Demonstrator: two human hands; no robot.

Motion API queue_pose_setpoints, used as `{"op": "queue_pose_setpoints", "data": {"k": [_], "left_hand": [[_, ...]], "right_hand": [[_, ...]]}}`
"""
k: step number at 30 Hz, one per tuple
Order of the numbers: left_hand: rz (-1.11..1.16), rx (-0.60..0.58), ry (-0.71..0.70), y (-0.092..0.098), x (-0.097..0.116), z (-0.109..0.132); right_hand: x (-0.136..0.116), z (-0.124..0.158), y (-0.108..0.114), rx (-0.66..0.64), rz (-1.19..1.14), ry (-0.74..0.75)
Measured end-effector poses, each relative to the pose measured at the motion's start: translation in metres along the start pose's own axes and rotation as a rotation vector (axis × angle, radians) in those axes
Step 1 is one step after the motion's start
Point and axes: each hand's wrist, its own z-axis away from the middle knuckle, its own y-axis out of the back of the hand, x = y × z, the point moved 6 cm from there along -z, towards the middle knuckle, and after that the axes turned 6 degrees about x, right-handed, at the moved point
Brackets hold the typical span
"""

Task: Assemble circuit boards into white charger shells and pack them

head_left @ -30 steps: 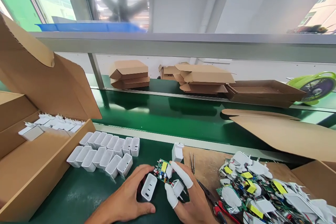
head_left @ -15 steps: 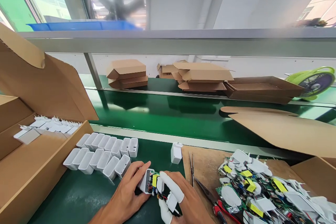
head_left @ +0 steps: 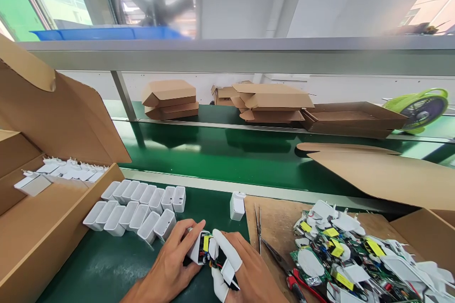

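My left hand [head_left: 174,258] grips a white plastic housing [head_left: 195,250] between thumb and fingers, its open end turned to the right. White finger cots cover the thumb and a finger of my right hand [head_left: 241,265], which is closed on a circuit board assembly [head_left: 212,252] with a yellow-wrapped part and wires. The board's left end sits partly inside the housing's mouth; how deep I cannot tell. Left of my hands, two rows of white housings [head_left: 140,215] stand on the green bench. A single white unit [head_left: 237,206] stands beyond my hands.
A pile of circuit boards with white parts [head_left: 341,255] covers the right side. Tweezers [head_left: 258,227] and red-handled pliers [head_left: 293,277] lie on a brown board [head_left: 273,218]. At left stands an open carton [head_left: 67,241] holding white units. Flat boxes [head_left: 273,99] and a green fan [head_left: 419,109] sit behind.
The board assembly has moved slightly left, further into the housing, along with my right hand. The whole view has shifted a little.
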Motion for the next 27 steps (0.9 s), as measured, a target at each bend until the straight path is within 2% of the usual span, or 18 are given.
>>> {"op": "queue_pose_setpoints", "data": {"k": [14,27], "left_hand": [[0.003,-0.037,0.042,0.000,-0.001,0.002],[-0.010,-0.002,0.027,0.001,0.001,0.002]], "right_hand": [[0.009,0.008,-0.008,-0.118,-0.123,-0.089],[0.007,0.007,-0.006,-0.093,-0.090,-0.050]]}}
